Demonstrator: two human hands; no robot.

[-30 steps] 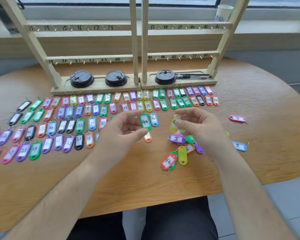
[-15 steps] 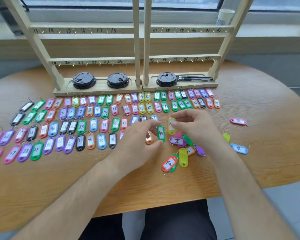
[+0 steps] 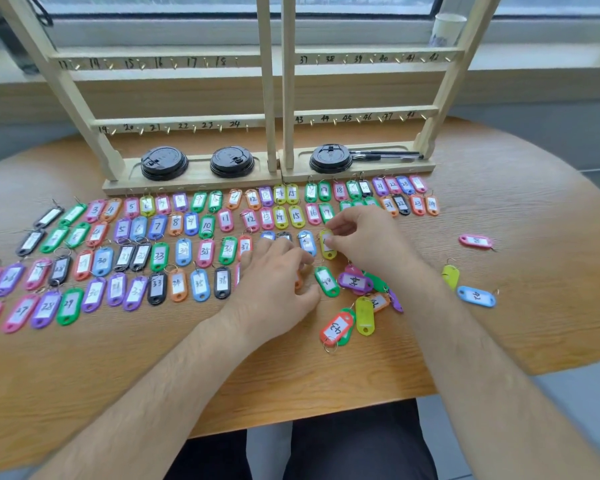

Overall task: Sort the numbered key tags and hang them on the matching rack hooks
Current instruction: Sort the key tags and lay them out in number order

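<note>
The wooden rack point(image 3: 271, 98) stands at the far edge of the table point(image 3: 534, 202), its numbered hooks bare. Sorted key tags point(image 3: 153, 258) lie in rows from the left edge to the centre. The right hand point(image 3: 364, 237) is at the centre; its grip pinches a yellow tag point(image 3: 328, 251) at the end of a row, just beside a blue tag point(image 3: 307, 242). The left hand point(image 3: 274, 282) rests palm down with fingers curled; its grip state cannot be told. A green tag marked 40 point(image 3: 326, 281) lies just beside its thumb. An unsorted pile point(image 3: 364, 306) lies towards the near edge.
</note>
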